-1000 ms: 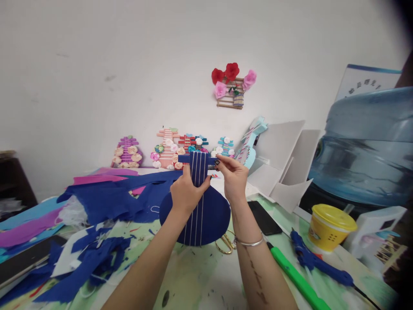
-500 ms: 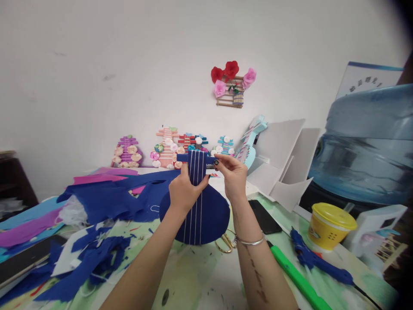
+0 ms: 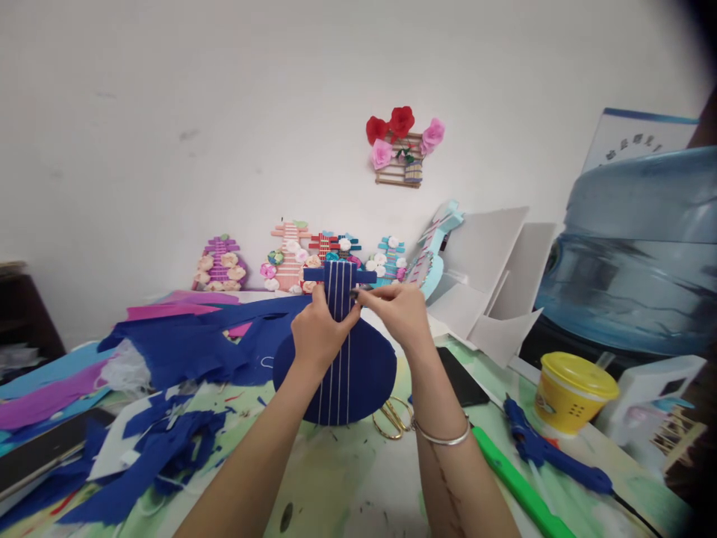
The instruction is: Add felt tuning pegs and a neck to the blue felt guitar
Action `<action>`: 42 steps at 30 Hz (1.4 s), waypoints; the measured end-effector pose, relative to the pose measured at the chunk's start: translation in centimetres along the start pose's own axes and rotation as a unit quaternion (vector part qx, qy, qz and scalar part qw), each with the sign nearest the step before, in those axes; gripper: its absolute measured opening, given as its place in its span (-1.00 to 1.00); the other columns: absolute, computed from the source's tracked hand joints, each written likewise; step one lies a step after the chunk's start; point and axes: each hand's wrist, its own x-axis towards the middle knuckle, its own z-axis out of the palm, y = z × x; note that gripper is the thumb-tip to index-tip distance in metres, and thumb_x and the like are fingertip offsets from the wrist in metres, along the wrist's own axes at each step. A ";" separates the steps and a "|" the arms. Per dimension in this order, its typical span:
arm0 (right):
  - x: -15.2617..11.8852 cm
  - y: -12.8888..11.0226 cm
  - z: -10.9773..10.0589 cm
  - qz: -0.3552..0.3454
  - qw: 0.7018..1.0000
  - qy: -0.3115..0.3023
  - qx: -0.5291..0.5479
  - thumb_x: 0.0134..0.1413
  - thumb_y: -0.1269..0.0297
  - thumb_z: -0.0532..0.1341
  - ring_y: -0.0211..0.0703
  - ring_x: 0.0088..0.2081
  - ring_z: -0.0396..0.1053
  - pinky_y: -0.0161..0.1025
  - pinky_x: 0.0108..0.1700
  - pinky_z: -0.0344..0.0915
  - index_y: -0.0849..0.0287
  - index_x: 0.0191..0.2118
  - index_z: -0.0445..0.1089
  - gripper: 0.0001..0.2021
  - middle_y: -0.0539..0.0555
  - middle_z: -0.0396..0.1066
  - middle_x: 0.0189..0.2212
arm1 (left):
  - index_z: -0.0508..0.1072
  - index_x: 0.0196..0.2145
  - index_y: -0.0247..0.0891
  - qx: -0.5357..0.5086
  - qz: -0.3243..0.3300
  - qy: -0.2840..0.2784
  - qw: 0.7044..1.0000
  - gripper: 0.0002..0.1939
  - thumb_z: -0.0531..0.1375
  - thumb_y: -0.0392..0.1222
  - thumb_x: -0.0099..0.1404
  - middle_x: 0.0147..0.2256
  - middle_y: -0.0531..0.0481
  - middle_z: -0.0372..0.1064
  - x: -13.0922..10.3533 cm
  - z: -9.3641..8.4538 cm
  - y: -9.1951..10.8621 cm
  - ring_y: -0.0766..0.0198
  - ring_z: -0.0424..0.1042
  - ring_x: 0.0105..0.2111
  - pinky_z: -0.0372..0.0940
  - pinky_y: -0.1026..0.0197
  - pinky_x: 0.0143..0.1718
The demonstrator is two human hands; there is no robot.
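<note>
A dark blue guitar-shaped craft (image 3: pixel 370 373) with white strings down its front stands upright in the middle. My left hand (image 3: pixel 318 329) is wrapped round its neck from the left, thumb across the front. My right hand (image 3: pixel 400 310) is at the neck's right edge, just below the blue crosspiece (image 3: pixel 366 277). Its thumb and index finger are pressed together beside my left thumb; whether anything small is between them is hidden. Gold-handled scissors (image 3: pixel 392 418) lie on the table behind my right wrist.
Blue cloth scraps (image 3: pixel 179 441) and a phone (image 3: pixel 50 448) lie at the left. On the right are a green tool (image 3: pixel 518 478), a blue glue gun (image 3: pixel 552 452), a yellow tub (image 3: pixel 576 392) and a water bottle (image 3: pixel 638 254). Finished guitar crafts (image 3: pixel 291 254) line the wall.
My right hand has let go of the crosspiece's right end and moved down and left to the neck. The blue craft has shifted slightly left in my left hand.
</note>
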 end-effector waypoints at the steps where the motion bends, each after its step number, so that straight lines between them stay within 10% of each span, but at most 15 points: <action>1: -0.1 -0.2 0.2 -0.016 0.999 -0.023 -0.019 -0.13 0.14 0.27 -0.29 -0.60 0.21 -0.31 -0.50 0.08 0.17 -0.51 0.58 -0.78 -0.05 0.31 -0.75 | 0.24 0.03 -0.38 0.001 0.001 -0.004 1.000 -0.30 0.04 0.28 0.18 -0.39 -0.21 0.50 0.0 0.0 0.0 -0.09 0.52 -0.35 0.29 0.11 -0.39; 10: -0.2 -0.5 -0.5 -0.037 0.987 0.102 0.121 -0.05 0.23 0.26 -0.33 -0.64 0.10 -0.29 -0.54 0.02 0.14 -0.49 0.57 -0.84 -0.09 0.24 -0.76 | 0.22 0.07 -0.41 0.008 0.002 0.007 1.000 -0.25 0.06 0.30 0.16 -0.38 -0.22 0.50 0.0 0.0 0.0 -0.07 0.51 -0.35 0.30 0.11 -0.37; 21: -0.2 -1.3 -5.3 -0.074 0.851 0.324 0.405 -0.03 0.25 0.28 -0.45 -0.65 -0.06 -0.30 -0.62 -0.11 0.14 -0.44 0.47 -0.90 -0.01 0.41 -0.44 | 0.24 0.05 -0.41 0.008 0.002 0.011 1.000 -0.28 0.07 0.27 0.17 -0.41 -0.22 0.48 0.0 0.0 -0.1 -0.06 0.50 -0.37 0.28 0.12 -0.39; 26: -0.4 -0.5 -8.3 -0.118 0.834 0.367 0.394 0.10 0.08 0.14 -0.40 -0.70 -0.10 -0.32 -0.62 -0.05 0.10 -0.48 0.38 -0.75 -0.12 0.15 -0.67 | 0.24 0.05 -0.44 0.004 -0.002 0.011 1.000 -0.27 0.06 0.26 0.17 -0.40 -0.24 0.48 0.2 0.0 -0.2 -0.06 0.50 -0.36 0.28 0.11 -0.39; 30: 0.4 0.5 -6.2 -0.086 0.872 0.318 0.362 -0.06 0.17 0.28 -0.35 -0.55 0.23 -0.32 -0.48 0.19 0.13 -0.49 0.40 -0.85 -0.05 0.33 -0.55 | 0.24 0.04 -0.43 0.002 0.008 0.015 1.000 -0.29 0.06 0.25 0.17 -0.40 -0.22 0.49 0.1 0.0 -0.1 -0.06 0.51 -0.37 0.29 0.11 -0.39; 34: 1.0 0.9 -2.0 -0.032 0.956 0.117 0.268 -0.11 0.29 0.32 -0.23 -0.29 0.39 -0.25 -0.26 0.33 0.10 -0.26 0.50 -0.79 0.06 0.49 -0.29 | 0.24 0.03 -0.41 -0.006 0.018 0.027 0.999 -0.31 0.07 0.24 0.17 -0.39 -0.21 0.49 -0.2 0.0 0.1 -0.05 0.51 -0.37 0.29 0.13 -0.39; 42: 0.8 0.9 -0.4 -0.008 0.953 0.033 0.302 -0.15 0.36 0.31 -0.17 -0.30 0.46 -0.18 -0.19 0.39 0.16 -0.24 0.48 -0.76 0.05 0.50 -0.39 | 0.26 -0.03 -0.35 -0.033 0.029 0.018 0.999 -0.38 0.09 0.24 0.16 -0.38 -0.18 0.50 -0.5 -0.2 0.6 -0.03 0.51 -0.37 0.29 0.14 -0.37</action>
